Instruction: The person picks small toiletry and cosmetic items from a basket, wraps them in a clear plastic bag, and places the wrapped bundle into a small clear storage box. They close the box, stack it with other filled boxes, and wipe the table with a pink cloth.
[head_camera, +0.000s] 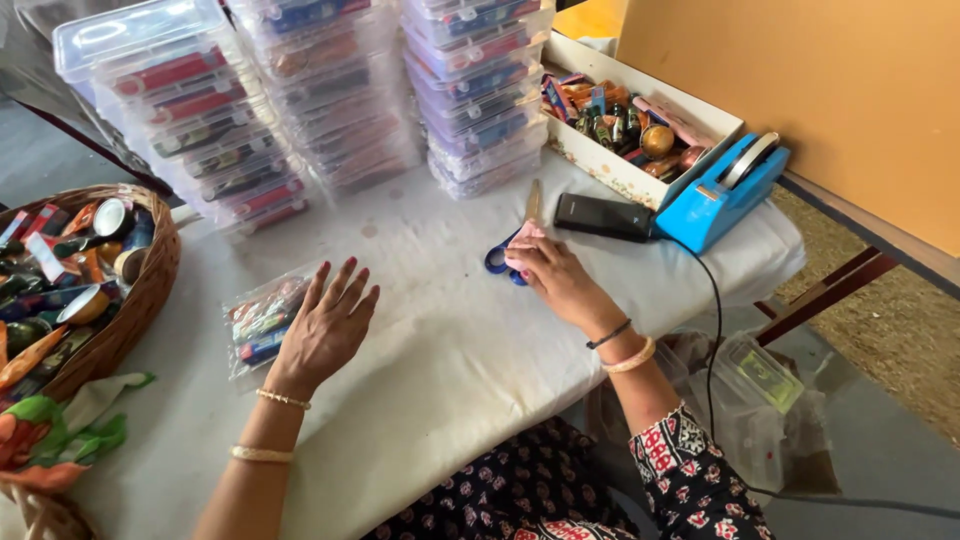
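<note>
Right hand (555, 275) closed on scissors (512, 250); left hand (325, 325) open, empty, over clear packet (260, 320)

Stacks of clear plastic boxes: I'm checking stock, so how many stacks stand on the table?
3. One stack leans at the back left, one stands in the middle, one beside the open cardboard box. More may be hidden beyond the top edge.

Blue handles on scissors (500, 258). Bright blue tape dispenser (722, 192). Black box (603, 216) beside it. White cloth over bench (440, 350). Brown woven basket (140, 300) with mixed red, orange and silver packs. Green and orange cloth (60, 432). Dark floral-print dress (540, 490); red, white and black patterned sleeve (690, 470). Gold bangles (272, 425) and a black band (608, 334) at wrists.
</note>
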